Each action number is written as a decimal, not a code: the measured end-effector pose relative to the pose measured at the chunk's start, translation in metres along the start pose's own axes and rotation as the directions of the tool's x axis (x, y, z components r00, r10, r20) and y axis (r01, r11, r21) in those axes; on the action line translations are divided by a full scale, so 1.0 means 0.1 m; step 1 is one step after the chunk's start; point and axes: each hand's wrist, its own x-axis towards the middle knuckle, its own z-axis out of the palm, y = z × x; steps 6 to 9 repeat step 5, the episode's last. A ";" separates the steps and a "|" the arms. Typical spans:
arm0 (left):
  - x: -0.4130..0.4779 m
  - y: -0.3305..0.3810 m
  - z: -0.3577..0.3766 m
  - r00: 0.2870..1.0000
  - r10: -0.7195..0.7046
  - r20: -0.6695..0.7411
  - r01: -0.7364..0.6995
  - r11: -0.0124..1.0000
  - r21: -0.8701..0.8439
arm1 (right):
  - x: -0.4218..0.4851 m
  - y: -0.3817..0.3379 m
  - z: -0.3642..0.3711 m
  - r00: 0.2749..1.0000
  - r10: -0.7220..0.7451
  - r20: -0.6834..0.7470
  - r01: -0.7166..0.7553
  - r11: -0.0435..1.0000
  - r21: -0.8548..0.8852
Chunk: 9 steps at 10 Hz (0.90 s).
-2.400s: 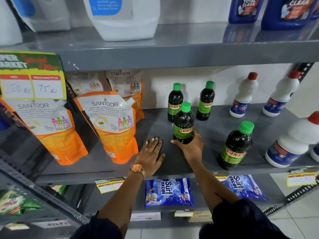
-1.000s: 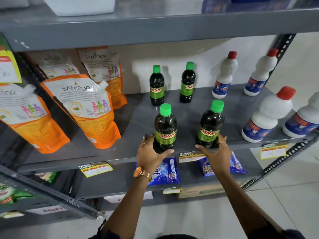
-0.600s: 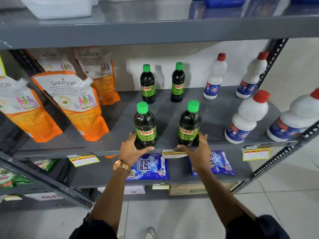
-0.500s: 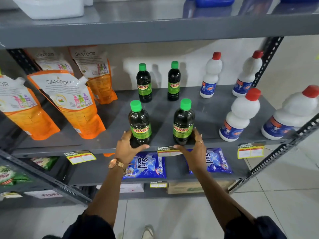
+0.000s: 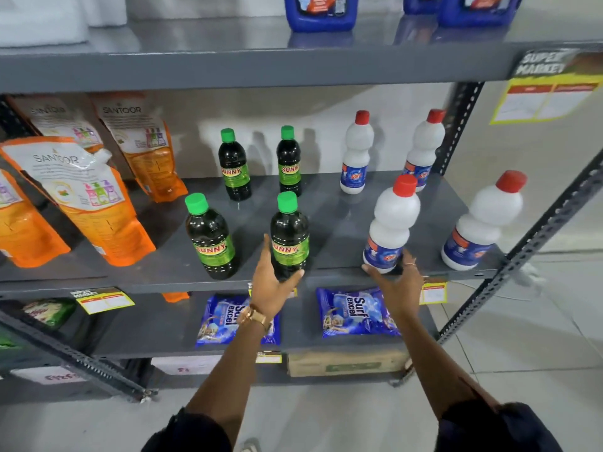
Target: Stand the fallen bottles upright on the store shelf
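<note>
Several dark bottles with green caps and several white bottles with red caps stand upright on the grey shelf point(image 5: 336, 220). My left hand point(image 5: 272, 287) cups the base of the front right dark bottle point(image 5: 289, 236), thumb on one side and fingers on the other. My right hand point(image 5: 396, 285) wraps the base of the nearest white bottle point(image 5: 391, 223) at the shelf's front edge. The front left dark bottle point(image 5: 210, 239) stands free beside my left hand. Two more dark bottles point(image 5: 234, 168) stand at the back.
Orange refill pouches point(image 5: 98, 203) lean at the left of the shelf. Another white bottle point(image 5: 483, 223) stands at the right end beside a slanted metal upright point(image 5: 538, 236). Blue detergent packets point(image 5: 355, 313) lie on the shelf below. Blue jugs point(image 5: 321, 11) stand above.
Both hands have moved to the right. The left hand left the front left dark bottle for the front right one. The right hand went from that bottle to the white bottle.
</note>
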 end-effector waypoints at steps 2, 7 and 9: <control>-0.07 0.07 0.23 0.977 -0.007 -0.212 0.030 0.994 0.106 | 0.04 0.10 -0.01 1.000 0.018 -0.003 -0.018 1.000 0.005; -0.14 0.12 0.32 0.977 -0.022 -0.213 0.070 0.973 0.222 | 0.00 0.02 -0.02 1.000 0.015 -0.008 -0.015 0.999 -0.037; -0.14 0.12 0.32 0.977 -0.022 -0.213 0.070 0.973 0.222 | 0.00 0.02 -0.02 1.000 0.015 -0.008 -0.015 0.999 -0.037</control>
